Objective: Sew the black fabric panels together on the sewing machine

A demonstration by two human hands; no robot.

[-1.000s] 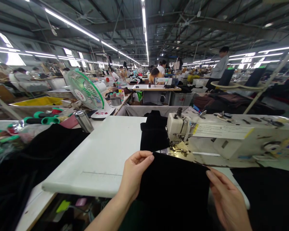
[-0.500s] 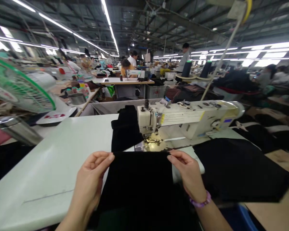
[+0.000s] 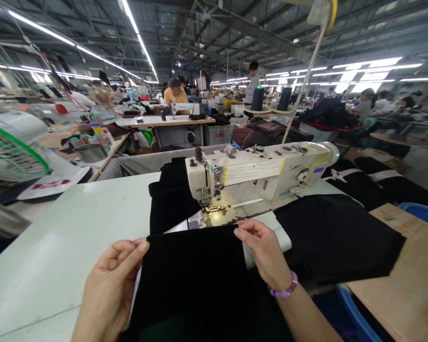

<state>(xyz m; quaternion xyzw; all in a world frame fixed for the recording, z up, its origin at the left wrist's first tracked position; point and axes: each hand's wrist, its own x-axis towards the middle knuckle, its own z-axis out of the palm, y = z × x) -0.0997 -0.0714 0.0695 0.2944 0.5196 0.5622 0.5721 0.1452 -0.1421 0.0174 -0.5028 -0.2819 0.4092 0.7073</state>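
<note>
A black fabric piece [image 3: 192,275] is stretched between my two hands, its top edge held nearly straight. My left hand [image 3: 110,280] pinches the left corner between thumb and fingers. At the right corner, my right hand [image 3: 264,251] pinches the cloth the same way; a purple bead bracelet [image 3: 284,286] is on that wrist. Just beyond the fabric stands a white sewing machine [image 3: 249,171], its lit needle area [image 3: 216,209] near the top edge. More black cloth [image 3: 171,194] lies left of the machine head. The lower part of the held piece drops out of view.
A pale tabletop [image 3: 67,237] spreads to the left. Stacked black panels [image 3: 335,237] lie at the right, by a wooden board [image 3: 388,266] and a blue tub [image 3: 356,313]. A fan [image 3: 14,147] and a metal bowl [image 3: 90,152] stand at the left. Several people work farther back.
The view has turned a little to the right, so the scene sits farther left. Both hands keep their pinch on the fabric, whose edge now slants slightly lower on the left.
</note>
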